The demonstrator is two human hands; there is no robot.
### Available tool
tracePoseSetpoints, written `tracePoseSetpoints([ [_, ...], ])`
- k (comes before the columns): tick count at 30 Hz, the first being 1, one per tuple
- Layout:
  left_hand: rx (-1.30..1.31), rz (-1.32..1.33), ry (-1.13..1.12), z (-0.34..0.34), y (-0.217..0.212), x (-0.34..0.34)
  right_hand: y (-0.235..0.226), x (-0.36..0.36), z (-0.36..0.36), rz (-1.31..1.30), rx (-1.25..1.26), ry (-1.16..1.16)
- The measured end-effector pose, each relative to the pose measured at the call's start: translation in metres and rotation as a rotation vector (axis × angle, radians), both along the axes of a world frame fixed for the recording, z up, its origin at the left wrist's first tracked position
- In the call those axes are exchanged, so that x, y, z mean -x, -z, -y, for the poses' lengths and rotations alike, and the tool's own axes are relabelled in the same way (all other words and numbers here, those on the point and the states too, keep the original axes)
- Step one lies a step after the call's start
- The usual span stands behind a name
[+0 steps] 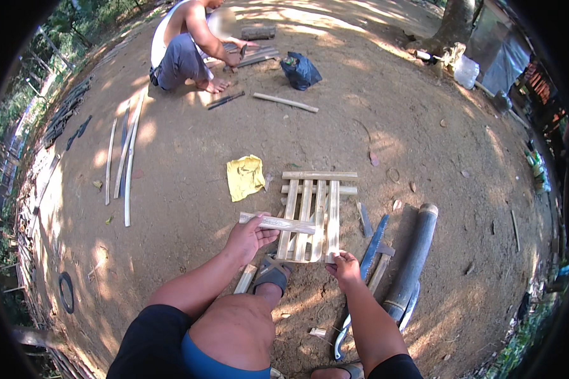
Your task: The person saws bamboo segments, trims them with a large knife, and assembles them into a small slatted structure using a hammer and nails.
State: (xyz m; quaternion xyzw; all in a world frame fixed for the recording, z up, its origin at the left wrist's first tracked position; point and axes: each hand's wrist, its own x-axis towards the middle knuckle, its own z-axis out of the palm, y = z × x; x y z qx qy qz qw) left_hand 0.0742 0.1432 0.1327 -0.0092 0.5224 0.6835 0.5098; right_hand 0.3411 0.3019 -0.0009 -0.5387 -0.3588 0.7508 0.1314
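Observation:
My left hand (250,240) is closed round one end of a short split bamboo slat (284,224), held level over the left side of a small slatted bamboo frame (319,218). Several lengthwise strips make up that frame, with crosspieces at its far end. At its near right corner, my right hand (346,266) pinches the end of a strip. Part of the frame's left side is hidden behind the held slat. Just left of its near end is my sandalled foot (274,276).
Right of the frame lie a saw (373,249), a wooden-handled tool (379,271) and a thick bamboo pole (414,252). A yellow sheet (245,178) is beyond my left hand. Farther off, a co-worker (189,50) crouches near a black bag (300,71); long strips (129,158) lie left.

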Motion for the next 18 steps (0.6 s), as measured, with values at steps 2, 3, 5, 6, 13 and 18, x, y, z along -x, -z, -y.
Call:
tracePoseSetpoints([
  [2, -0.012, -0.074, -0.086, 0.026, -0.034, 0.008, -0.020, 0.020, 0.005, -0.039, -0.004, -0.011],
  [3, -0.037, -0.095, -0.098, 0.041, -0.047, 0.016, -0.033, 0.031, 0.009, -0.062, -0.016, 0.009],
  [5, -0.118, -0.086, -0.098, 0.062, -0.056, 0.008, -0.046, 0.025, 0.008, -0.104, -0.028, 0.052],
  [6, -0.157, -0.082, -0.098, 0.071, -0.060, 0.003, -0.052, 0.020, 0.006, -0.095, -0.046, 0.025],
  [13, 0.010, -0.086, -0.146, 0.110, -0.006, -0.013, -0.042, 0.016, 0.027, -0.084, 0.072, -0.052],
  [18, 0.128, 0.025, -0.016, 0.082, 0.036, -0.041, -0.014, 0.001, 0.025, -0.033, 0.157, -0.018],
])
